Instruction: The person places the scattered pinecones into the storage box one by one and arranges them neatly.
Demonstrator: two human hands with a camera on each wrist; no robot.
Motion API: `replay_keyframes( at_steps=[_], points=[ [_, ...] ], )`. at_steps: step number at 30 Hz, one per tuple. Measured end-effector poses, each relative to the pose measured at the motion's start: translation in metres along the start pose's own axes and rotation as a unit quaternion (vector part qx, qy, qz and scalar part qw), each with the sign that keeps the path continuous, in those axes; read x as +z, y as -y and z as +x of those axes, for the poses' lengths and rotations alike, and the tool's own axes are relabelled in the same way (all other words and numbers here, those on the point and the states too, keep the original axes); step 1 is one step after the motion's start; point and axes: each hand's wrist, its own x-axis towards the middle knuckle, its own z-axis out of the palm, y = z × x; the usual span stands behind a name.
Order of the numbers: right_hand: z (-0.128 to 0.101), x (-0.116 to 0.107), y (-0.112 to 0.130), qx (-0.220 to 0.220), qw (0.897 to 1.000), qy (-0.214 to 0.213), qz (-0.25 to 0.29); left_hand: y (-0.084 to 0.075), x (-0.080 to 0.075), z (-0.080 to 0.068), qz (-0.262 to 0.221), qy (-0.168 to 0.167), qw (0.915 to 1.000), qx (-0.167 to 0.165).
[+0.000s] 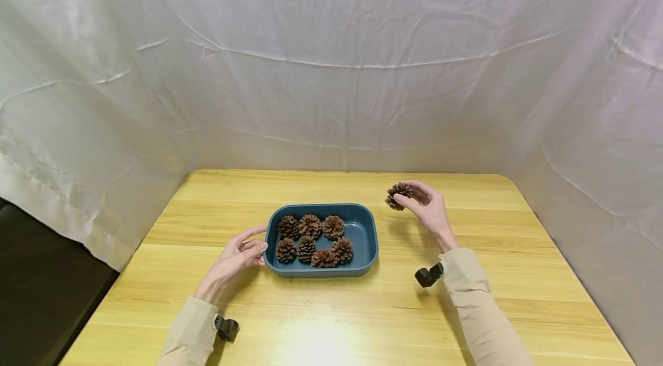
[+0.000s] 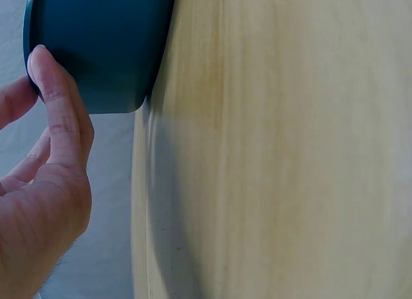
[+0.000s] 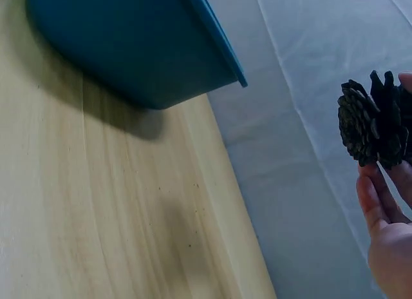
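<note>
the right hand (image 1: 432, 210) pinches a pine cone (image 1: 399, 195) between thumb and fingertips and holds it in the air above the table (image 1: 497, 274), to the right of the tray (image 1: 365, 251) and a little behind it; this light grip probably suits its stiff open scales. the left hand (image 1: 235, 259) has nearly straight fingers that rest on the left short wall of the tray, holding nothing, seemingly to keep the tray from sliding. seven more cones (image 1: 311, 239) lie inside the tray, packed to its left side, so the right part is bare. the table is pale wood with visible grain. a creased white cloth (image 1: 331, 67) hangs behind and at both sides.
</note>
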Motion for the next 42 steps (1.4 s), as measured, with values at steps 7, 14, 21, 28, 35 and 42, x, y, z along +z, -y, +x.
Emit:
replay_keyframes(
  at_steps=[7, 14, 21, 28, 35, 42],
  points=[
    [-0.001, 0.004, 0.006, -0.011, 1.000, 0.019, 0.011, 0.000, 0.000, 0.000, 0.002, -0.002, 1.0000, -0.001],
    [-0.004, 0.011, 0.012, -0.003, 0.999, 0.037, 0.018, 0.001, 0.000, 0.000, -0.002, -0.002, 1.0000, 0.001],
    [-0.005, 0.016, 0.016, -0.008, 0.998, 0.060, 0.027, 0.001, 0.000, 0.000, -0.006, 0.003, 1.0000, 0.004],
    [-0.007, 0.020, 0.016, 0.004, 0.995, 0.099, -0.003, 0.000, 0.000, 0.000, -0.004, 0.003, 1.0000, 0.002],
    [-0.010, 0.026, 0.015, 0.003, 0.989, 0.150, 0.005, 0.000, 0.001, 0.000, -0.003, -0.002, 1.0000, -0.001],
    [-0.010, 0.031, 0.011, -0.006, 0.984, 0.174, -0.047, 0.000, 0.000, 0.000, -0.004, 0.001, 1.0000, 0.003]
  ],
)
